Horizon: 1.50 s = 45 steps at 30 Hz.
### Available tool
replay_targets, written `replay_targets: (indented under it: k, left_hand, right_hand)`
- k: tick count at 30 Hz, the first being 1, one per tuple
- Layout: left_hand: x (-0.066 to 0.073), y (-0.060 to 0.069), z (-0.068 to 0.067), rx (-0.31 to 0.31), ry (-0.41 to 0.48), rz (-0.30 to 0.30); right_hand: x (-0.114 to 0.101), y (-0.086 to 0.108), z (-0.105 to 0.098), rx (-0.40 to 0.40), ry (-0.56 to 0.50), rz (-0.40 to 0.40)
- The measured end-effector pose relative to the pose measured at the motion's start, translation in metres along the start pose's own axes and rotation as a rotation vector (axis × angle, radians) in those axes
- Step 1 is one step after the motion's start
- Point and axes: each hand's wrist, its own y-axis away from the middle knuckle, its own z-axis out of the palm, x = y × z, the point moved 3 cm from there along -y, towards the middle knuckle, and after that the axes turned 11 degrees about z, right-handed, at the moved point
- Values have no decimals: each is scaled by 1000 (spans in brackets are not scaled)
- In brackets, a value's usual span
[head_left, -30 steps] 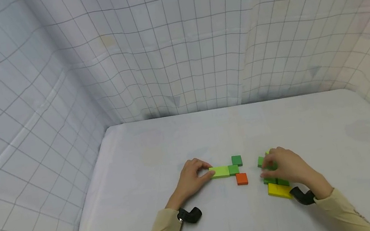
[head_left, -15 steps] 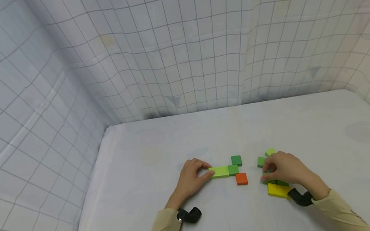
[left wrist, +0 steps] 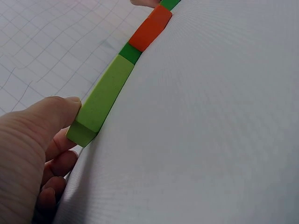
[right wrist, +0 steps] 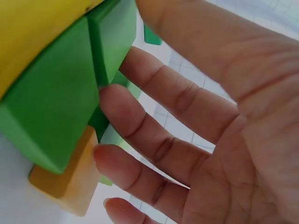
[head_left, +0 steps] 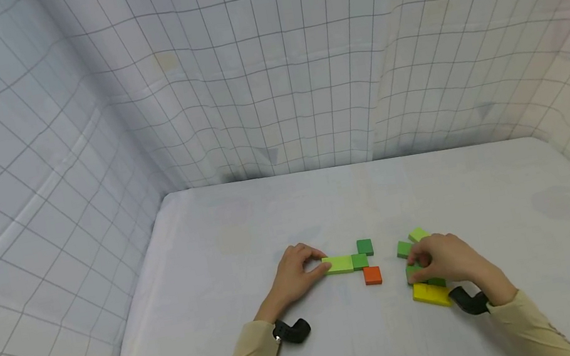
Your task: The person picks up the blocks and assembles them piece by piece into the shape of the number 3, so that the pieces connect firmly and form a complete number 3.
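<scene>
My left hand (head_left: 293,275) pinches the left end of a lime-green rectangular block (head_left: 340,265) between thumb and forefinger, lying flat on the table. A small green square block (head_left: 359,261) touches its right end. A darker green square (head_left: 364,247) lies just behind that one and an orange-red square (head_left: 373,276) just in front. On the right, my right hand (head_left: 448,260) holds a green block (right wrist: 113,39) between thumb and forefinger, at the edge of a loose cluster. Another green block (right wrist: 51,93) and a yellow block (head_left: 431,294) sit against it.
Behind the right hand lie a green block (head_left: 404,249) and a lime-green block (head_left: 418,234). An orange-yellow block (right wrist: 70,182) shows under the fingers in the right wrist view. White cloth covers the table (head_left: 247,223), and gridded white curtains (head_left: 267,79) stand around it.
My right hand has drawn slightly toward me and right, uncovering the lime-green block behind it and then more of the green block at its thumb. The left hand stays put.
</scene>
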Motion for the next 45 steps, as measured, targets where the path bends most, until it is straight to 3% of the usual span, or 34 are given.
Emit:
replay_targets:
  k: [17,32,38,45]
  left_hand:
    - [2,-1,1,8,-11,11]
    - [6,3,2,12,-7,-21]
    - [7,4,4,11,-1,-19]
    - [8,5,5,13,-10,-15]
  right_hand:
    - [11,5,-7,-98,-67,54]
    - [-10,2,8,17,-17,-49]
    - [-11,3,13,5,-11,-101]
    - [-6,3,14,-40,-41,-55]
